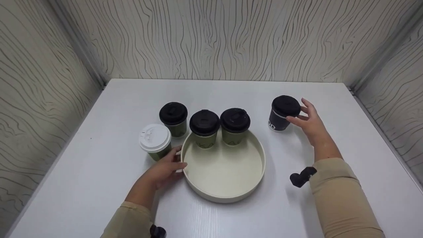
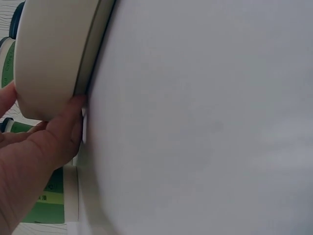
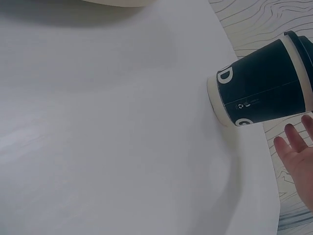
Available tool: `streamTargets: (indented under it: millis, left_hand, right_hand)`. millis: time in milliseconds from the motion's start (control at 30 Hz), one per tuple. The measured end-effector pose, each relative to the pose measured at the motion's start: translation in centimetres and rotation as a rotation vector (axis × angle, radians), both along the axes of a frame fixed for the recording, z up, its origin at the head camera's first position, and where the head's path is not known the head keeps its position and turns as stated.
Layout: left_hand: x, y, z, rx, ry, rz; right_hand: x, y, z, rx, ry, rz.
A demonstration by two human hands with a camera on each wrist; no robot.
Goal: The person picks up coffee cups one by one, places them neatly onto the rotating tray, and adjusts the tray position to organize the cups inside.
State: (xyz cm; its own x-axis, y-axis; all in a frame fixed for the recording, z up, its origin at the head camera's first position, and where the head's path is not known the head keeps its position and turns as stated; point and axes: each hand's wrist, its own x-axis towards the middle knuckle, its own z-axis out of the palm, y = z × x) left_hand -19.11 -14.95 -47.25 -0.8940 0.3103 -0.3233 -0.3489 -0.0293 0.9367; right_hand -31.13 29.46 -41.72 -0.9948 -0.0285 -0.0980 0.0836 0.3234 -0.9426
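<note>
My left hand (image 1: 168, 168) grips the left side of a round cream tray (image 1: 228, 199), its thumb over the rim; in the left wrist view fingers reach to the tray's lower edge (image 2: 54, 54). Two green paper cups with black lids, a left one (image 1: 205, 140) and a right one (image 1: 233, 137), stand inside at the back. My right hand (image 1: 312, 127) is spread beside a dark navy paper cup (image 1: 278, 121) with a black lid and white letters. In the right wrist view its fingers (image 3: 296, 142) are extended near the cup's lid end.
Left of the tray stand a green cup with a white lid (image 1: 154, 138), close to my left hand, and another green cup with a black lid (image 1: 173, 114) behind it. All rest on a white table (image 1: 109, 158) enclosed by wood-patterned panels (image 1: 211, 39).
</note>
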Motion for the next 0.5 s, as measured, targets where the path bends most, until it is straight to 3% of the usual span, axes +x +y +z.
streamTargets:
  millis: [500]
  left_hand:
    - [-0.14, -0.02, 0.13, -0.015, -0.044, 0.014]
  right_hand:
    - [-1.00, -0.44, -0.73, 0.049, 0.011, 0.020]
